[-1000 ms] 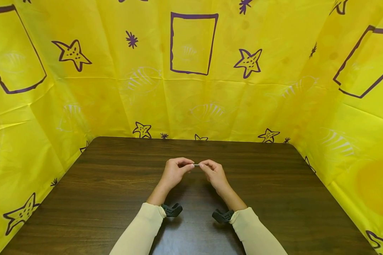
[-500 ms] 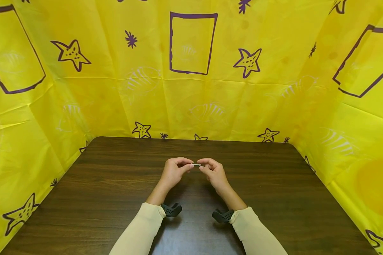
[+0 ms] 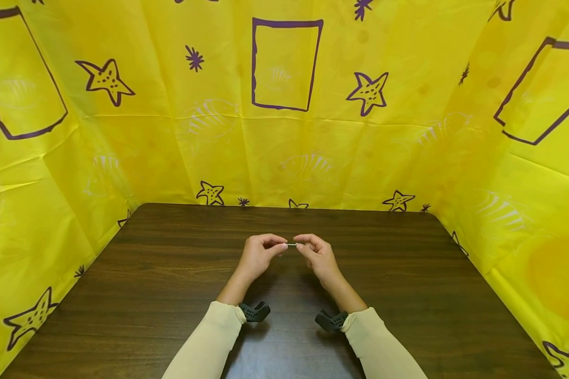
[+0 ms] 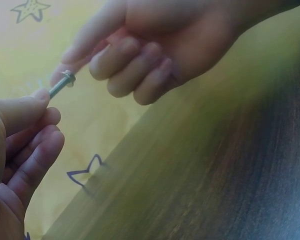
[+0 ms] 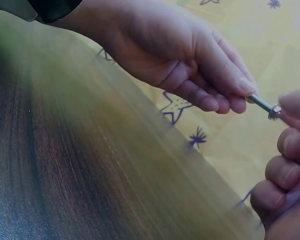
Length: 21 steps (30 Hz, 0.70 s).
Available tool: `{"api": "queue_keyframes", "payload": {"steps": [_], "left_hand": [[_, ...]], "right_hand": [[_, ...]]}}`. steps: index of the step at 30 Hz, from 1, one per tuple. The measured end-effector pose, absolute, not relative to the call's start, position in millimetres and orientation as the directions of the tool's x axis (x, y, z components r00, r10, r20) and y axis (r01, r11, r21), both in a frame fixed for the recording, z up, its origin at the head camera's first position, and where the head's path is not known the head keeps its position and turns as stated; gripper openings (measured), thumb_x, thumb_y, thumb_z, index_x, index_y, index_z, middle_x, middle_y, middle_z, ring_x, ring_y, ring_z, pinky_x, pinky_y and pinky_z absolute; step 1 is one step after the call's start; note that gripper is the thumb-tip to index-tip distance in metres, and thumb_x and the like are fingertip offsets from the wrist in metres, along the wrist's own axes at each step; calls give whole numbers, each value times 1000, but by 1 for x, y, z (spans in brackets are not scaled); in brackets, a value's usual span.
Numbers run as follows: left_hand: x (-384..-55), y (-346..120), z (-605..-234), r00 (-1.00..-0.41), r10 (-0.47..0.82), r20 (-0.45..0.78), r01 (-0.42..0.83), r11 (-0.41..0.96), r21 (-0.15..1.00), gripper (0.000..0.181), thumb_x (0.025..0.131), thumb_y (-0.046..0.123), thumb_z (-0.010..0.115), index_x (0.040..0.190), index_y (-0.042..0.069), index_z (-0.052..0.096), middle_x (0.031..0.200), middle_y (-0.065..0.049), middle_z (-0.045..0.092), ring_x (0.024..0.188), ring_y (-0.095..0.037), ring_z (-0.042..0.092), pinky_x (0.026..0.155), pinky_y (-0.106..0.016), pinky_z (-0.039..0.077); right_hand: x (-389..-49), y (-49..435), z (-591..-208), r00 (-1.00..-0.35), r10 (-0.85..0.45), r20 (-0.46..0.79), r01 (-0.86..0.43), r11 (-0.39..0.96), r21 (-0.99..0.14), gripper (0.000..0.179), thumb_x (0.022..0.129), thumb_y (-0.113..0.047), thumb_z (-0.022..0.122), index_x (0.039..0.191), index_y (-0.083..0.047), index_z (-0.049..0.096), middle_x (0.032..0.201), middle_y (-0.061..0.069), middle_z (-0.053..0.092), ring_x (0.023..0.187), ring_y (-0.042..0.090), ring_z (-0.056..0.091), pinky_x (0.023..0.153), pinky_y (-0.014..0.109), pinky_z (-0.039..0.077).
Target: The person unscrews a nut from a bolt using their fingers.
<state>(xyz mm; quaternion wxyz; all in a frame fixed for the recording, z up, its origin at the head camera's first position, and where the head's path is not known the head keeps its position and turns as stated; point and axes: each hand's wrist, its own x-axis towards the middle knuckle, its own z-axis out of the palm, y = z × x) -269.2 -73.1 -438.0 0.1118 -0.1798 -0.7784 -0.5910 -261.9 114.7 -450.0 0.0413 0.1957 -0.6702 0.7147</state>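
Observation:
My left hand [image 3: 261, 255] pinches a thin metal bolt [image 4: 59, 89] between thumb and forefinger, which hide one end of it. A small hex nut [image 5: 274, 112] sits at the other end of the shaft. Around that nut my right hand [image 3: 319, 258] has its thumb and forefinger curled, the tips right at it; its other fingers fold toward the palm in the left wrist view. Both hands hold the bolt roughly level above the dark wooden table [image 3: 170, 295].
Dark bands [image 3: 256, 312] with bulky fittings circle both wrists at the pale sleeves [image 3: 208, 337]. Yellow cloth [image 3: 284, 147] printed with starfish and fish rises behind the table and along both sides.
The right thumb and forefinger have parted from their closed pinch, baring the nut half a second ago, and have since shifted slightly around it. The left hand stays nearly still.

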Motion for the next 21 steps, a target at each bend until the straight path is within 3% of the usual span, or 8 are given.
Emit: {"api": "queue_keyframes", "payload": {"steps": [4, 8, 14, 21], "left_hand": [[-268, -73, -438, -912, 155, 381, 409, 246, 879, 9, 85, 8, 76, 91, 1, 76, 76, -4, 71, 65, -19, 65, 58, -27, 52], [-267, -71, -438, -913, 159, 377, 406, 235, 883, 11, 85, 9, 76, 91, 0, 76, 77, -6, 71, 66, -21, 66, 58, -27, 51], [-263, -69, -433, -914, 161, 372, 401, 229, 887, 11, 85, 6, 74, 92, -2, 75, 79, -13, 71, 68, -30, 66, 59, -31, 52], [-267, -71, -438, -912, 173, 372, 406, 253, 878, 13, 85, 9, 75, 92, -1, 75, 78, -4, 71, 65, -18, 65, 59, -27, 52]], "right_hand": [[-259, 114, -443, -946, -207, 250, -245, -51, -968, 26, 101, -8, 54, 111, 14, 61, 53, -3, 38, 42, 6, 31, 41, 21, 25], [-249, 113, -428, -965, -205, 161, -169, 23, -985, 29, 103, -13, 49, 98, 11, 64, 52, -2, 37, 41, 5, 30, 40, 21, 24], [-244, 112, -423, -966, -219, 138, -157, 71, -985, 32, 104, -17, 49, 93, 7, 66, 51, -1, 37, 40, 5, 29, 41, 21, 24], [-245, 112, -424, -966, -218, 139, -150, 32, -988, 26, 102, -12, 51, 88, 3, 66, 51, -1, 37, 41, 5, 30, 41, 21, 23]]}}
